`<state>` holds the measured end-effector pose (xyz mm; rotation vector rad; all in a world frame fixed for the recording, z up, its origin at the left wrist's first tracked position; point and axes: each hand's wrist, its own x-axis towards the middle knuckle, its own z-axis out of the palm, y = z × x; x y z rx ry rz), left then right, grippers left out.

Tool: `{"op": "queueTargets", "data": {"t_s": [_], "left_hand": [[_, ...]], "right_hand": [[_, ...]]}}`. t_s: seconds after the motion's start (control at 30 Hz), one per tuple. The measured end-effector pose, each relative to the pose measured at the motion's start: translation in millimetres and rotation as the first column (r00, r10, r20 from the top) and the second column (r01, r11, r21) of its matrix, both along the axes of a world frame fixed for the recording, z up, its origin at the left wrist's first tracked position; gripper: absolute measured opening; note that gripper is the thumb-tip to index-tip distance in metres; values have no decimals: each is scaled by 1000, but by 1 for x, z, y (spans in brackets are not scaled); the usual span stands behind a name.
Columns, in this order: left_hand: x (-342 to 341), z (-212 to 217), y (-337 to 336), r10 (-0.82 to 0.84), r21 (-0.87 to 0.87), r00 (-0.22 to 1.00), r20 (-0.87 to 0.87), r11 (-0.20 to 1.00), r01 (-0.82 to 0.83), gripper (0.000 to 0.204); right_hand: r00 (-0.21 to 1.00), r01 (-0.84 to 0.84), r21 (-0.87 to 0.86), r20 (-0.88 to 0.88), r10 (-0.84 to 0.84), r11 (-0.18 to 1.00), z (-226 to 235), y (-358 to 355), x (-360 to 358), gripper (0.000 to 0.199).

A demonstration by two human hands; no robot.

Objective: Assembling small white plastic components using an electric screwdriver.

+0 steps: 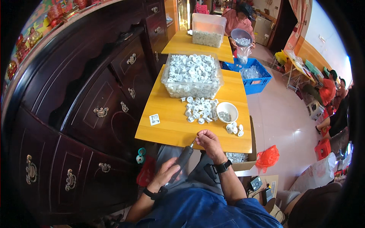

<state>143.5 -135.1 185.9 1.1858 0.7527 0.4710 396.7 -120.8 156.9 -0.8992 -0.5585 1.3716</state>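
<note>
My left hand (166,171) is wrapped round a black electric screwdriver (184,159), tilted with its metal bit pointing up toward my right hand. At the front edge of the yellow table (171,131), my right hand (211,145) is closed in a pinch beside the bit's tip. Whatever it pinches is too small to make out. Beyond it stands a white bowl (234,110) with small metal pieces inside. Several round white plastic parts (235,130) lie beside the bowl, and a loose heap of white-grey plastic parts (199,109) lies to its left.
A clear bin (164,79) heaped with similar parts stands behind the loose heap. Farther back are another clear bin (208,22), a blue crate (255,86) and a person holding a bowl (248,33). Dark wooden cabinets (87,98) line the left. A red bag (267,156) lies right.
</note>
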Motion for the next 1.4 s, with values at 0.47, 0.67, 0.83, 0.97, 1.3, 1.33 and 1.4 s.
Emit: {"op": "queueTargets", "data": {"t_s": [0.47,0.67,0.83,0.97,1.3,1.33,1.4], "left_hand": [[21,-8,21,-54,-13,997,-46,998,53,30],[23,-12,26,-50,-51,998,-44,998,48,28],[18,-16,31,-74,-174,997,32,982,79,35],[20,-20,31,-30,-111,999,30,993,34,35],[18,-11,35,85,-38,996,-6,996,-85,33],[18,-11,35,86,-39,996,-4,996,-86,33],[17,-12,35,100,-21,995,-10,995,-100,32]], "right_hand": [[988,142,-12,-54,-142,990,-4,4,8,7],[988,154,-38,-16,-154,987,-11,10,10,7],[996,84,-41,32,-83,996,-11,15,12,10],[997,62,-45,47,-60,997,1,21,8,16],[176,196,193,958,-228,961,-1,60,24,27],[34,179,235,969,-245,955,0,63,24,27],[-41,153,210,978,-206,966,1,70,24,26]]}}
